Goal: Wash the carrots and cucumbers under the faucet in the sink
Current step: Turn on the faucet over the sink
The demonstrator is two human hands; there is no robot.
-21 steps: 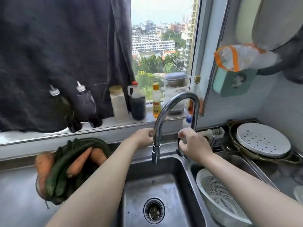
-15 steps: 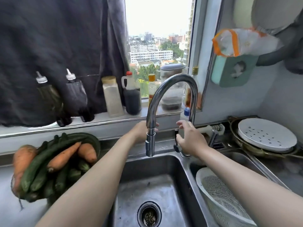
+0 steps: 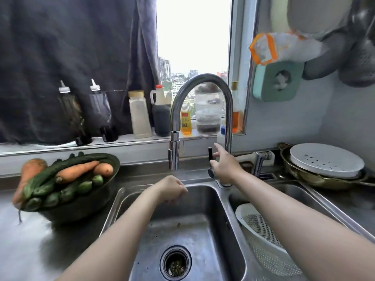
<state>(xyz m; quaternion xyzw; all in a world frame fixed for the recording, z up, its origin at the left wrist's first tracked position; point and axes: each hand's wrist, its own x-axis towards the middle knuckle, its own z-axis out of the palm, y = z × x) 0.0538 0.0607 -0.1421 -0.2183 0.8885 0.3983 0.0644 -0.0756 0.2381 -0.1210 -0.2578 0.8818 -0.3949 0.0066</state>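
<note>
A dark bowl [image 3: 113, 165] on the counter left of the sink holds several cucumbers [image 3: 50, 177] and carrots [image 3: 77, 171]. The chrome faucet [image 3: 176, 118] arches over the left sink basin [image 3: 203, 230]; I see no water running from it. My left hand [image 3: 172, 189] hovers loosely curled below the spout, over the basin's far rim, holding nothing. My right hand [image 3: 225, 165] touches the black faucet handle [image 3: 210, 153] at the faucet base, thumb and fingers around it.
A white colander [image 3: 243, 211] sits in the right basin. A pan with a white perforated plate [image 3: 324, 159] rests at the back right. Bottles and jars [image 3: 140, 116] line the windowsill behind the faucet. A dark curtain covers the left window.
My left hand let go of the faucet spout and dropped down over the basin. My right hand stays at the handle. The view tilted up a little.
</note>
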